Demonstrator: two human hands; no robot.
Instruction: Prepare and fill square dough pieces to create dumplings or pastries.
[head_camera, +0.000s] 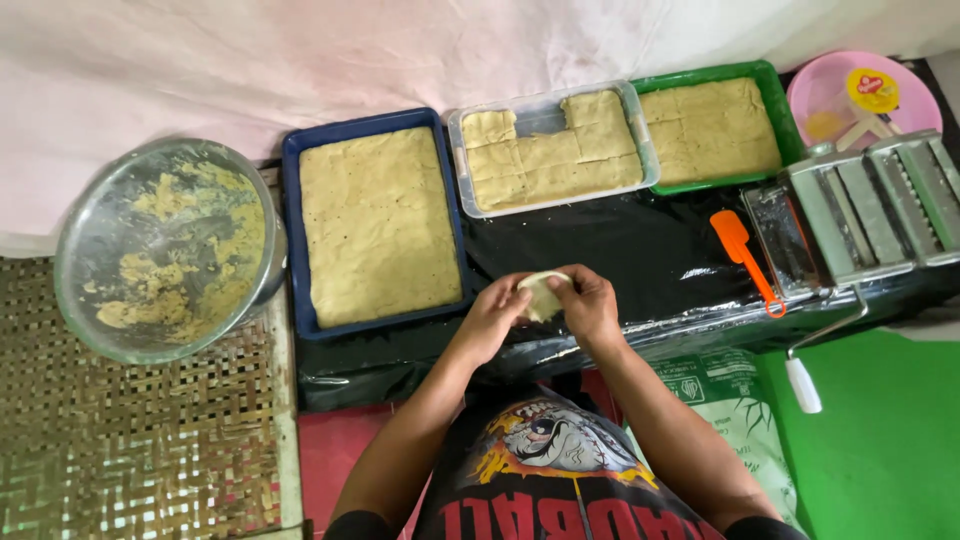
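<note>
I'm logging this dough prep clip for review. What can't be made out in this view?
- Dough piece, head view: mostly covered by the left hand and right hand; its full shape is unclear.
- Pink bowl: cut off by the top edge, partly behind the metal roller machine.
- Metal roller machine: its right side runs out of frame.
</note>
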